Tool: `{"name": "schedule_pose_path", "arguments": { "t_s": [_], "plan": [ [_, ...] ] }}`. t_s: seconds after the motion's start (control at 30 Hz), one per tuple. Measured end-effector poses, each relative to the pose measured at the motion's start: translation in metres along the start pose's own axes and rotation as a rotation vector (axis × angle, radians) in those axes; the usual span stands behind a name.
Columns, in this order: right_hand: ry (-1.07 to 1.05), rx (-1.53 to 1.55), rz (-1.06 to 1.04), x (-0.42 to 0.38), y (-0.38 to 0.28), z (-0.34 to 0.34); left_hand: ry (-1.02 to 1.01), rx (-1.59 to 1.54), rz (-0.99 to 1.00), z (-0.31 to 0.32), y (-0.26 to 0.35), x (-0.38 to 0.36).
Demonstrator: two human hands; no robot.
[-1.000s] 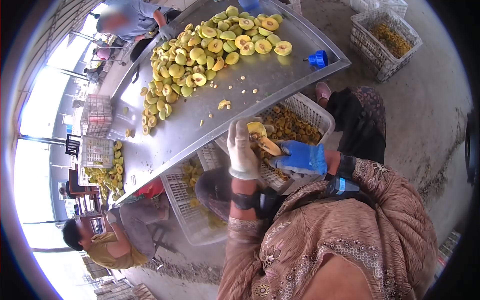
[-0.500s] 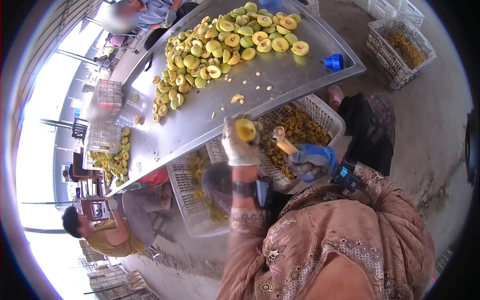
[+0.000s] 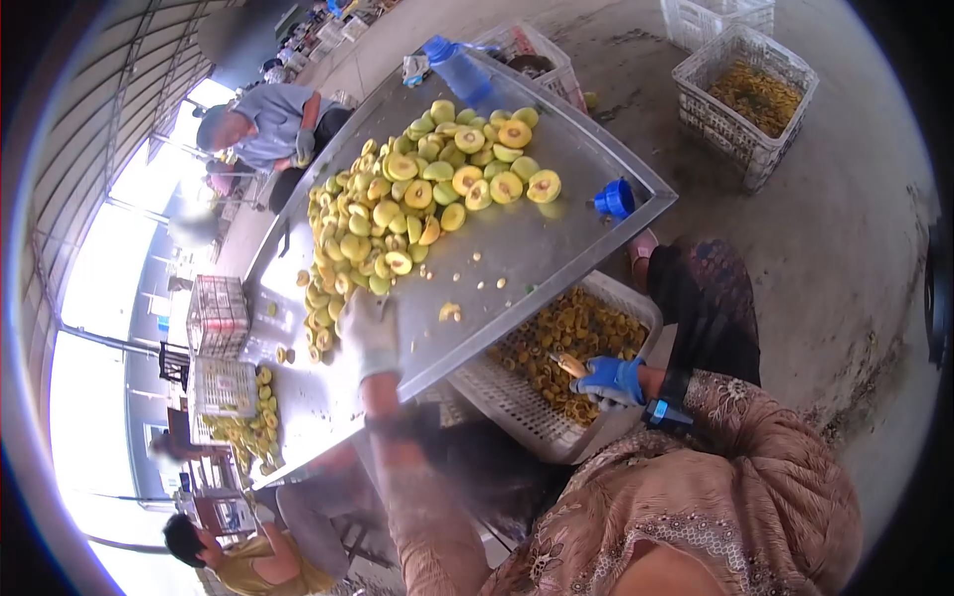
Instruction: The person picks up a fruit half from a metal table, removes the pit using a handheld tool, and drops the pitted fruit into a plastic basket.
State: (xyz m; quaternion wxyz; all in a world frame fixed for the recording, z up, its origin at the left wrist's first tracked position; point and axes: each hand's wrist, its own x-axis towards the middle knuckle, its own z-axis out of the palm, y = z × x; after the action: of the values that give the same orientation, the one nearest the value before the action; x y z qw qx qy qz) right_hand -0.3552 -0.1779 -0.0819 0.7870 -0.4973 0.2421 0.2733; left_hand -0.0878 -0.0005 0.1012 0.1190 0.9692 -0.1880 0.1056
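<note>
My left hand [image 3: 368, 336], in a white glove smeared by motion, reaches over the metal table at the near edge of a heap of halved green-yellow fruits [image 3: 397, 204], which look like plums or apricots. Its fingers are too blurred to tell whether they grip a fruit. My right hand [image 3: 608, 380], in a blue and grey glove, is closed around a pitting tool [image 3: 568, 365] with a pale wooden handle. It hovers above a white plastic crate [image 3: 556, 437] that holds many scooped, brownish-yellow fruit pieces [image 3: 586, 338]. The tool's tip is hard to make out here.
The metal table [image 3: 527, 268] carries scattered pits, a blue cap-like piece [image 3: 614, 199] and a blue bottle [image 3: 457, 70]. Another crate [image 3: 745, 109] stands on the floor at right. Two co-workers, one in a blue shirt [image 3: 268, 119] and one in yellow [image 3: 278, 561], sit around the table.
My left hand has gone from above the crate, where it held a fruit half, leftward to the heap. My right hand stays over the crate with the tool, slightly lower. The view has shifted.
</note>
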Motion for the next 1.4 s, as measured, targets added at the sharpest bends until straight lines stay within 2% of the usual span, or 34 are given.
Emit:
{"name": "schedule_pose_path", "arguments": {
  "t_s": [0.1,0.17,0.2,0.23,0.27,0.33,0.4,0.43,0.47,0.53,0.57,0.6,0.63,0.67,0.7,0.8,0.93,1.07,1.3,1.37,1.4],
  "plan": [
    [0.017,0.052,0.003,0.004,-0.001,-0.006,-0.017,-0.089,0.292,0.048,0.095,0.04],
    [0.053,0.055,-0.009,0.005,0.003,-0.009,-0.165,-0.111,0.365,0.084,0.148,0.062],
    [0.072,0.057,-0.01,0.006,0.003,-0.012,-0.167,-0.169,0.42,0.115,0.165,0.075],
    [0.094,0.027,-0.006,-0.001,-0.005,-0.012,-0.301,-0.19,0.423,0.115,0.192,0.076],
    [0.096,0.047,0.01,-0.007,-0.012,-0.012,-0.284,-0.219,0.509,0.142,0.202,0.081],
    [0.091,0.09,0.044,-0.013,-0.021,-0.011,-0.424,-0.14,0.47,0.16,0.225,0.073],
    [0.079,0.115,0.016,-0.01,-0.017,-0.015,-0.384,-0.178,0.465,0.168,0.235,0.067],
    [0.079,0.124,0.011,-0.011,-0.017,-0.016,-0.366,-0.19,0.457,0.168,0.234,0.063],
    [0.075,0.127,0.007,-0.013,-0.018,-0.016,-0.463,-0.444,0.286,0.165,0.228,0.059],
    [0.111,0.142,-0.132,-0.02,-0.021,-0.021,-0.616,-0.955,-0.074,0.156,0.214,0.049],
    [0.129,0.156,-0.201,-0.024,-0.023,-0.023,-0.559,-1.222,-0.145,0.148,0.2,0.041],
    [0.171,0.154,-0.194,-0.031,-0.032,-0.023,-0.557,-1.239,-0.235,0.125,0.187,0.031],
    [0.206,0.15,-0.179,-0.039,-0.042,-0.023,-0.577,-1.43,-0.255,0.118,0.167,0.019],
    [0.136,0.169,-0.223,-0.049,-0.049,-0.024,-0.584,-1.623,-0.282,0.112,0.148,0.004],
    [0.063,0.185,-0.265,-0.058,-0.055,-0.022,-0.547,-1.63,-0.278,0.104,0.137,-0.014],
    [0.035,0.057,-0.376,-0.081,-0.074,0.005,-0.449,-1.738,-0.432,0.099,0.115,-0.061],
    [0.002,-0.031,-0.333,-0.074,-0.072,0.035,-0.302,-1.757,-0.556,0.086,0.097,-0.108],
    [-0.005,-0.071,-0.319,-0.074,-0.067,0.054,-0.139,-1.645,-0.394,0.081,0.083,-0.133],
    [0.016,-0.188,-0.329,-0.078,-0.064,0.077,-0.021,-1.574,-0.27,0.066,0.076,-0.155],
    [0.136,-0.434,-0.686,-0.036,-0.029,0.071,0.013,-1.564,-0.267,0.062,0.075,-0.159],
    [0.125,-0.463,-0.701,-0.036,-0.027,0.073,0.048,-1.529,-0.262,0.06,0.076,-0.162]
  ]
}}
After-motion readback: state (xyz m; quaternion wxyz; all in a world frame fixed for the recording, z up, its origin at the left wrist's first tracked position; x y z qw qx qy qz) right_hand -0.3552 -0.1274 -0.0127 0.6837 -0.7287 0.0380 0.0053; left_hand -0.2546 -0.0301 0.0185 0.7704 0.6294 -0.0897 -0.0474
